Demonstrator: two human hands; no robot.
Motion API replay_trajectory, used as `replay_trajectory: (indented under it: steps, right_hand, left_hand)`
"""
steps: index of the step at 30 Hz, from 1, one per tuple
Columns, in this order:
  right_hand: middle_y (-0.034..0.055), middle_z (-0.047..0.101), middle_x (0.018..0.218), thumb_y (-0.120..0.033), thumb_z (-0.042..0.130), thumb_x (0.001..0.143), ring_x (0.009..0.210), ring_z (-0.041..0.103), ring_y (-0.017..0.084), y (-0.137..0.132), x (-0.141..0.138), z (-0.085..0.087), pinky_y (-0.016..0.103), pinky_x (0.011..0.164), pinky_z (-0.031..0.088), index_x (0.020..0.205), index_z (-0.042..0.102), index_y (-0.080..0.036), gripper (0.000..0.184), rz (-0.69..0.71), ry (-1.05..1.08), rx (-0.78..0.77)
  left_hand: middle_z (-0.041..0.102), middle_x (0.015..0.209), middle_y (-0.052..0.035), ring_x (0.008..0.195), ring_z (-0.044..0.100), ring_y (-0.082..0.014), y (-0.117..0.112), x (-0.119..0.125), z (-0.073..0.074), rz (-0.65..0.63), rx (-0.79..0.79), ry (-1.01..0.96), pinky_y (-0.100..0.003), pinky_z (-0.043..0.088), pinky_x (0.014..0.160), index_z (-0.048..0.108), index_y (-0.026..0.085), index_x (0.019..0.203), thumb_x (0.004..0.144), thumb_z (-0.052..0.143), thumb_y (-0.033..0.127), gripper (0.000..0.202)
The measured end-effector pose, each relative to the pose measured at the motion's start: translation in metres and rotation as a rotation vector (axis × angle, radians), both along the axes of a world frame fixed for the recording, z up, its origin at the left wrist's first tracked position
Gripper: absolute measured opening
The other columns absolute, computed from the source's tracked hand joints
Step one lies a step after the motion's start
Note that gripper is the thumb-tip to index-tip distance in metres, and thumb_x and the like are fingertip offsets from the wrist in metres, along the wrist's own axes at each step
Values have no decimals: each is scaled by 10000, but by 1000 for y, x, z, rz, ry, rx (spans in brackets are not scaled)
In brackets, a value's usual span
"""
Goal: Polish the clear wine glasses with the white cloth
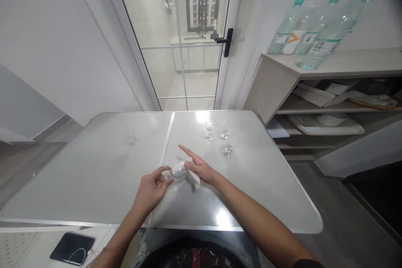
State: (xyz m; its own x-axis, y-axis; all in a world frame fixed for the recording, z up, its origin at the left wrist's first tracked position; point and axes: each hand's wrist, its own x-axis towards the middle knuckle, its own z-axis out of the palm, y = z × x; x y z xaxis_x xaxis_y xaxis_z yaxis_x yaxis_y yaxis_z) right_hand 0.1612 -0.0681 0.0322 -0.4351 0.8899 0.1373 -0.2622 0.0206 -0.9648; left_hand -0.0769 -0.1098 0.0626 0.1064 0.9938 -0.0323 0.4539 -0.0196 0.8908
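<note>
A small stemmed glass [178,171] is tilted on its side in the air above the table, its bowl toward the right. My left hand [153,186] pinches it near the stem and foot, thumb and fingers closed around that end. At the bowl's mouth, my right hand [201,169] holds a white cloth or tissue [195,179], with the thumb pressing on it and the index finger stretched out. White material seems to show through the bowl; how far in the cloth reaches, I cannot tell.
Three clear stemmed glasses stand at the back right of the grey table [103,176], one of them a round-bowled glass [209,127]. Another glass [133,139] is at the back left. Plastic bottles [323,46] top the shelf unit [279,79]. A dark tablet [73,248] lies at lower left.
</note>
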Motion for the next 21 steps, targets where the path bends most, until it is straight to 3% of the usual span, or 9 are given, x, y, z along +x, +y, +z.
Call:
replay_trajectory:
  steps: [3,5,7,10,12,14,17,19,21]
  right_hand:
    - [97,655,1366,-450,699,943,1223,615,248,2,7,-1,425,1109,424,1623,337,-281,788,217,-136,350]
    - [114,669,1333,-418,702,944,1123,650,238,2,7,-3,436,1074,447,1644,277,-241,838,295,-192,458]
    - [109,667,1322,-404,723,927,1095,648,238,1,2,-6,431,1051,465,1620,342,-239,808,195,-189,407]
    - [68,681,1234,-436,766,886,1065,652,236,0,-8,-11,391,989,513,1568,442,-288,769,-54,8,95]
    - [41,696,1081,-454,786,864,919,674,205,0,-13,-14,349,860,562,1576,421,-308,813,-81,159,-149]
    - [28,692,976,-462,791,857,797,672,182,1,-14,-15,326,760,575,1574,421,-300,823,-29,213,-290]
    - [76,694,1188,-460,748,898,972,691,209,1,-9,-10,364,881,571,1546,468,-302,724,-8,89,-184]
    - [89,635,1382,-438,717,926,1177,639,244,-1,-5,-5,420,1049,499,1545,477,-304,678,-4,-52,78]
    - [90,636,1411,-395,703,935,1213,620,259,-4,-2,1,463,1134,420,1536,498,-293,643,83,-180,344]
  left_hand:
    - [454,525,41,427,326,-90,12,-10,7,18,-475,-349,-227,198,460,749,133,956,742,784,544,465]
    - [489,556,29,437,332,-79,15,-11,12,72,-569,-458,-213,162,457,724,110,1017,754,763,554,517]
    - [544,612,9,448,344,-79,12,-7,15,131,-433,-429,-210,188,457,697,130,1056,825,687,576,502]
    - [608,768,-30,543,445,-111,-1,4,11,191,33,-142,-236,338,520,669,174,984,883,657,498,339]
    - [600,809,-44,660,515,-151,-7,10,2,193,355,33,-261,414,610,641,192,887,858,694,391,208]
    - [555,754,-32,679,505,-163,-8,13,-9,184,514,65,-267,422,625,587,207,794,847,682,336,168]
    - [422,651,30,555,398,-131,2,14,-23,325,285,-110,-234,340,502,482,227,753,872,618,361,225]
    - [339,619,70,469,283,-101,10,14,-27,415,-67,-324,-214,226,418,416,238,749,864,593,412,274]
    - [281,597,97,432,188,-80,14,14,-24,424,-326,-479,-206,135,390,369,248,733,831,603,452,325]
